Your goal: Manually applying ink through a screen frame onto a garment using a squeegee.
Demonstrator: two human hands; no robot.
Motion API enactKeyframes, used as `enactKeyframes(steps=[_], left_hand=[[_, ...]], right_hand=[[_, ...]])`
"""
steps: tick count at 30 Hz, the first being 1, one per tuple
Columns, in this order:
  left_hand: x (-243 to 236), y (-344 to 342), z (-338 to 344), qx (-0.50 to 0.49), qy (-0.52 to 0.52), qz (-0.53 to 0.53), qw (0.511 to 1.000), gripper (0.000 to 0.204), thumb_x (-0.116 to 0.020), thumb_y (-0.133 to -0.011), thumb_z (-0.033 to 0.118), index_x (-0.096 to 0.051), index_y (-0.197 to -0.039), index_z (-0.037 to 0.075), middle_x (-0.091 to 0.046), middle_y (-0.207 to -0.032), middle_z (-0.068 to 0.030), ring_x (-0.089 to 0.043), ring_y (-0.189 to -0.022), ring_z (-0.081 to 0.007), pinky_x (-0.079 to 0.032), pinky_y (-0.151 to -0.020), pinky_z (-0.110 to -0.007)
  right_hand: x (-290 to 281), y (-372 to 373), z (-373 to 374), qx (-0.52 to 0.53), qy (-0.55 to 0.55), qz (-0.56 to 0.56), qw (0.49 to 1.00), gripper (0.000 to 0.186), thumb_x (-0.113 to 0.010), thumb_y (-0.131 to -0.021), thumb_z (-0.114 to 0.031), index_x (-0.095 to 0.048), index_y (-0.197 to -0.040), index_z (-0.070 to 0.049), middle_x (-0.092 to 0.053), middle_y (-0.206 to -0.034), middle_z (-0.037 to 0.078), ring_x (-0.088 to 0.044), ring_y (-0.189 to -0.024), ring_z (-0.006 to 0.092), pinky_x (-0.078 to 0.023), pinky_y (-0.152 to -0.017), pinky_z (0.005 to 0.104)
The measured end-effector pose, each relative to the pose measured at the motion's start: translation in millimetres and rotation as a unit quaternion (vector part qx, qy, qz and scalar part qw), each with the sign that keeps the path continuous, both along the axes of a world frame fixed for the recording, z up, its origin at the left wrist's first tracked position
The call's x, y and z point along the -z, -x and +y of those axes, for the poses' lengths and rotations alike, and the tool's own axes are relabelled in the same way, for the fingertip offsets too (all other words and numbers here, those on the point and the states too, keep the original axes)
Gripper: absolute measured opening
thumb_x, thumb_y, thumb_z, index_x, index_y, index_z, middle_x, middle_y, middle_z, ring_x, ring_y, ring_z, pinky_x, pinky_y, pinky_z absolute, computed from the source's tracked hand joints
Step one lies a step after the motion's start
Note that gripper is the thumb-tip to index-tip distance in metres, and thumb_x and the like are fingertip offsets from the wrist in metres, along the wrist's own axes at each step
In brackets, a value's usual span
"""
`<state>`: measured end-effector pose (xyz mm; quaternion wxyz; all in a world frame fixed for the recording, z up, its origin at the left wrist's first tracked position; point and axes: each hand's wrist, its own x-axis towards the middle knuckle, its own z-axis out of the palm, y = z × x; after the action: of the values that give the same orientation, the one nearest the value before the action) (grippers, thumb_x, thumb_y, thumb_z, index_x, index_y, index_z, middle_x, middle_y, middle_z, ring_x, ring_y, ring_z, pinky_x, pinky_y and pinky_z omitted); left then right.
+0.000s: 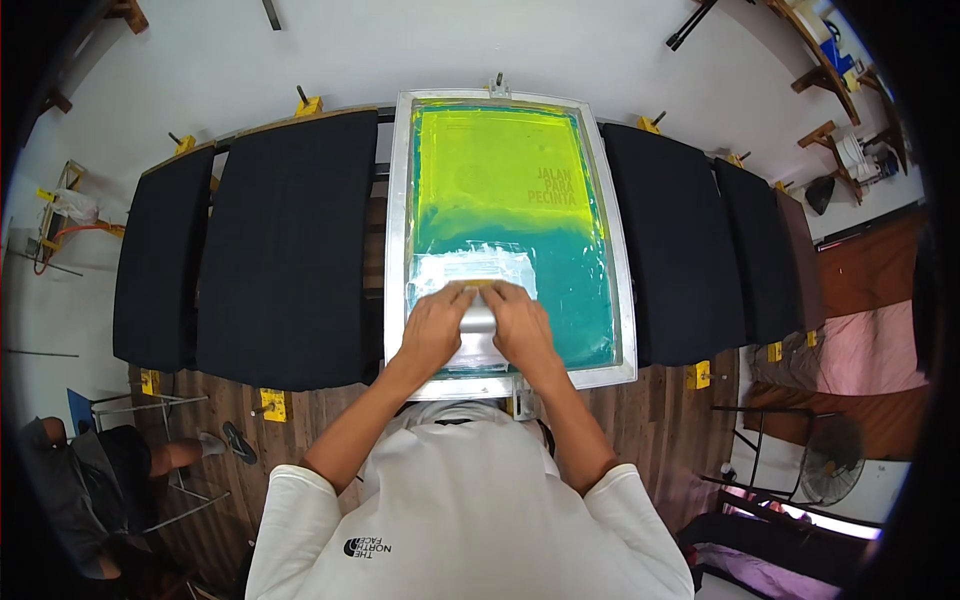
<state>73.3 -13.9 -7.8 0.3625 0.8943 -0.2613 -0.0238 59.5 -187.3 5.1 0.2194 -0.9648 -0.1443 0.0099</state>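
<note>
Both hands are bent firmly over one squeegee [478,320], the left hand [437,318] at its left end and the right hand [518,320] at its right, the two nearly meeting over the middle. The squeegee is on the near part of a screen [570,280], inside a silver frame [399,200]. White paint [485,265] lies just beyond the hands; the screen is teal around it and yellow-green toward the far end. There, on the right, stands lettering [553,187]: three short lines of brownish capitals. The person's white shirt [500,500] carries a small dark logo [368,548] with lettering beside it. Black boards flank the frame, the nearest being a left board [290,250] and a right board [675,250].
</note>
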Motion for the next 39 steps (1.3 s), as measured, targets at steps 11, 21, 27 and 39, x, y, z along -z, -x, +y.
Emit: enactKeyframes(steps=[11, 21, 27, 39], left_hand=[[14, 5, -1, -0.032, -0.031, -0.050, 0.998, 0.058, -0.054, -0.066, -0.017, -0.062, -0.123, -0.004, -0.058, -0.129, -0.0274, -0.058, -0.117, -0.0419, -0.049, -0.099, -0.044], [8, 7, 1, -0.035, 0.002, -0.074, 0.997, 0.048, -0.056, -0.069, -0.016, -0.065, -0.114, -0.006, -0.062, -0.116, -0.0273, -0.063, -0.104, -0.0425, -0.052, -0.091, -0.045], [1, 12, 0, -0.040, 0.001, -0.048, 0.998, 0.049, -0.056, -0.070, -0.017, -0.065, -0.116, -0.004, -0.061, -0.122, -0.0269, -0.062, -0.110, -0.0417, -0.051, -0.094, -0.044], [-9, 23, -1, -0.041, 0.003, 0.104, 0.994, 0.054, -0.056, -0.070, -0.018, -0.063, -0.122, -0.003, -0.059, -0.126, -0.0274, -0.058, -0.116, -0.0424, -0.048, -0.100, -0.043]], right_hand=[[16, 2, 4, 0.016, -0.014, -0.061, 0.998, 0.038, -0.058, -0.075, 0.006, -0.065, -0.110, -0.004, -0.063, -0.117, 0.018, -0.059, -0.114, 0.0346, -0.054, -0.078, 0.0458], [17, 5, 5, 0.021, -0.039, -0.051, 0.998, 0.036, -0.058, -0.075, 0.006, -0.067, -0.109, -0.003, -0.063, -0.118, 0.018, -0.059, -0.114, 0.0337, -0.055, -0.077, 0.0447], [6, 9, 6, 0.025, -0.041, -0.025, 0.999, 0.045, -0.058, -0.071, 0.012, -0.066, -0.113, -0.002, -0.064, -0.119, 0.018, -0.060, -0.112, 0.0361, -0.054, -0.088, 0.0421], [-1, 15, 1, -0.003, -0.028, 0.055, 0.998, 0.034, -0.058, -0.078, 0.005, -0.067, -0.110, -0.001, -0.062, -0.119, 0.019, -0.058, -0.116, 0.0349, -0.055, -0.083, 0.0436]])
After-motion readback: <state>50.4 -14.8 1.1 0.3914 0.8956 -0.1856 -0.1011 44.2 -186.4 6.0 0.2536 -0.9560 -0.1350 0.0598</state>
